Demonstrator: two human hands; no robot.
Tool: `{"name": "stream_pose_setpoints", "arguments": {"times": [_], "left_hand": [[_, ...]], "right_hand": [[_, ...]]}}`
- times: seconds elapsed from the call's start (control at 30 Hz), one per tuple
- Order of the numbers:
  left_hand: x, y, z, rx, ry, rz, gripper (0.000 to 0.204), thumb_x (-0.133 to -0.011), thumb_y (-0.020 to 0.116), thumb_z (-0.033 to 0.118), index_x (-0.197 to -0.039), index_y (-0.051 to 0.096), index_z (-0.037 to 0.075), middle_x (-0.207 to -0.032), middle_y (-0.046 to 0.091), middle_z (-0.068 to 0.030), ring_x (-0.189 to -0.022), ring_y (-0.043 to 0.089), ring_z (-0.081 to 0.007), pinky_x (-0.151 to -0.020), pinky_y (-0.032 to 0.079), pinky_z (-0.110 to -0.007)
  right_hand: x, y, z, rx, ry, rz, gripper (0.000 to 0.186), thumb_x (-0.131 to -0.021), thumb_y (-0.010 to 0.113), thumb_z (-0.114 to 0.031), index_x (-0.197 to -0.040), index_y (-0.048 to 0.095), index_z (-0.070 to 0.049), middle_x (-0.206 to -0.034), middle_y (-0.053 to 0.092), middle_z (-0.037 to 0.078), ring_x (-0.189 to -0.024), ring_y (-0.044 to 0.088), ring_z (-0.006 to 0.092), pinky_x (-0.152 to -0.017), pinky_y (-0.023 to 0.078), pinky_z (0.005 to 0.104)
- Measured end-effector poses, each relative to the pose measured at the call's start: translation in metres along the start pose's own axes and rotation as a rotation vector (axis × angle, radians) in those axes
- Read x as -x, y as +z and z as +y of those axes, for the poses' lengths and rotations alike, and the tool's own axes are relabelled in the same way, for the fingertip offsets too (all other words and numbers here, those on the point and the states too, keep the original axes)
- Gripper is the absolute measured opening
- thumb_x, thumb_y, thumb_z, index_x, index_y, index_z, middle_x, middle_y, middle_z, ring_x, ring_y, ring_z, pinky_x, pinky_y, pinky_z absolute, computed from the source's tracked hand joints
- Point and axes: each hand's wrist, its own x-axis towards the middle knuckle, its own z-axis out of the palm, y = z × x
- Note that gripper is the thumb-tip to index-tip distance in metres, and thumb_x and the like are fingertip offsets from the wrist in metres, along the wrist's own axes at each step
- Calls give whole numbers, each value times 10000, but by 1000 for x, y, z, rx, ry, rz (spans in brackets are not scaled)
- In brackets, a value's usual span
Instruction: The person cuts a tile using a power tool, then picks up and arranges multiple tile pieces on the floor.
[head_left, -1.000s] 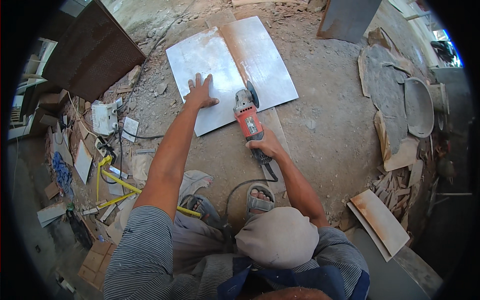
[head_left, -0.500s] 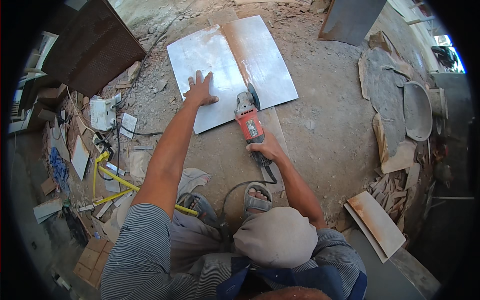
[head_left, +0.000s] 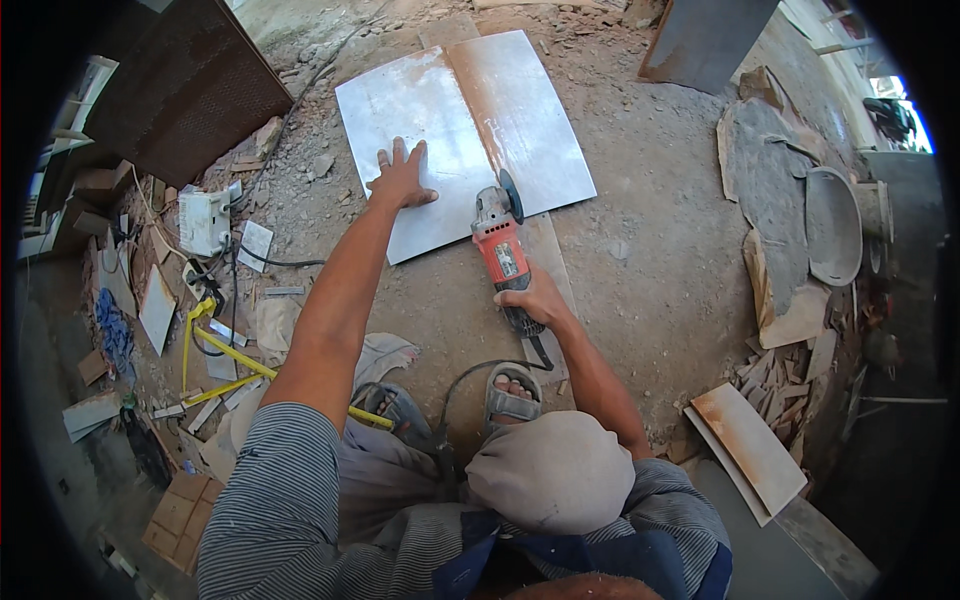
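A large pale glossy tile [head_left: 420,110] lies on the ground in front of me, with a brownish dusty band running from its far edge toward me. My left hand [head_left: 402,182] rests flat on its left part, fingers spread. My right hand [head_left: 535,300] is wrapped round the body of a red and grey angle grinder [head_left: 500,250]. The grinder's disc [head_left: 511,196] stands on edge at the near end of the brown band; whether it touches the tile I cannot tell. A dark cord [head_left: 470,375] runs back from the grinder past my foot.
Under the tile a narrow board [head_left: 550,265] sticks out toward me. On the left are a white electrical box [head_left: 205,222], a yellow metal frame [head_left: 235,355] and tile scraps. Two cut tile pieces [head_left: 750,450] lie at right, near a grey basin [head_left: 835,225]. A dark panel [head_left: 190,95] leans at far left.
The grinder has tipped slightly, and its disc sits a touch nearer to me and to the right. My left hand stays in place on the tile.
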Motion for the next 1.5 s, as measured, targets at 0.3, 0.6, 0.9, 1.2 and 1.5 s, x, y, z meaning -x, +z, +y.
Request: {"name": "stream_pose_setpoints", "arguments": {"times": [0.3,0.6,0.9,1.2,1.5], "left_hand": [[-5,6,-3,19,-11,7,1071,-678,814,429,-1517,155,336,-1603,32,-123,-1439,103,-452,-1057,307,-662],[-5,6,-1,34,-20,9,1052,-689,816,430,-1513,168,352,-1605,17,-92,-1450,83,-421,-1033,290,-719],[1,-1,2,16,-36,-8,1054,-690,809,435,-1514,157,348,-1605,25,-99,-1449,90,-427,-1047,305,-687],[0,0,5,15,-33,-13,1044,-697,806,430,-1513,159,350,-1606,18,-94,-1450,82,-424,-1039,301,-703],[2,-1,3,8,-43,-20,1051,-697,800,441,-1513,144,357,-1608,16,-92,-1450,83,-427,-1045,305,-691]], "right_hand": [[-9,-1,-5,8,14,-11,678,-593,783,-302,-1162,558,-10,-1056,642,145,-987,603,275,-890,448,343],[2,-3,-1,20,47,-18,704,-592,790,-290,-1187,548,-3,-1077,643,141,-997,604,264,-893,449,340],[7,-1,-1,25,41,-14,686,-593,787,-295,-1171,563,-3,-1076,646,154,-997,607,273,-895,450,349],[-2,-3,-3,25,39,-10,676,-589,785,-299,-1155,567,1,-1046,645,151,-967,605,278,-881,454,353],[13,-2,6,38,70,-17,688,-585,791,-308,-1148,559,12,-1057,635,151,-975,605,275,-878,455,353]]}}
